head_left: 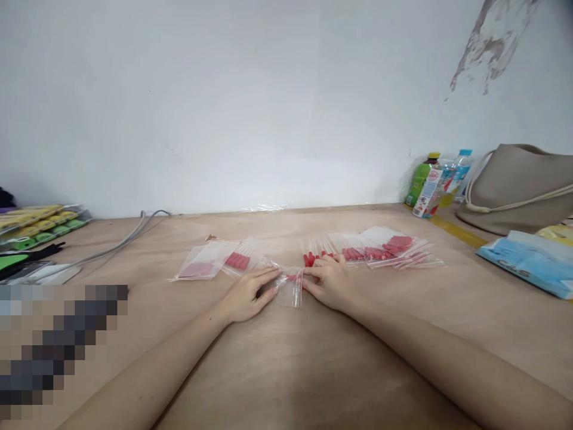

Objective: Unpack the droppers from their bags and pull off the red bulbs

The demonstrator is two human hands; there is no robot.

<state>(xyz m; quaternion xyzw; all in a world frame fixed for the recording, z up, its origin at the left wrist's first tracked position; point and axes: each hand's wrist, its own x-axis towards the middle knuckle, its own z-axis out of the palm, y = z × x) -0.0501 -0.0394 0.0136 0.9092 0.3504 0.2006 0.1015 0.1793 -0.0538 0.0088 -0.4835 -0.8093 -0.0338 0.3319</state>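
Observation:
A small clear zip bag lies on the table between my hands, with a bit of red showing near its upper part. My left hand is closed on the bag's left side, thumb and fingers at its edge. At the right side, the fingertips of my right hand pinch the bag's edge. Just behind my right fingers lie several red-ended slim pieces, partly covered by the hand; their kind is too small to tell.
Filled bags with red pieces lie left and right. Farther right are bottles, a grey bag and a blue packet. A grey cable and yellow-green packs are at left. A wall stands behind.

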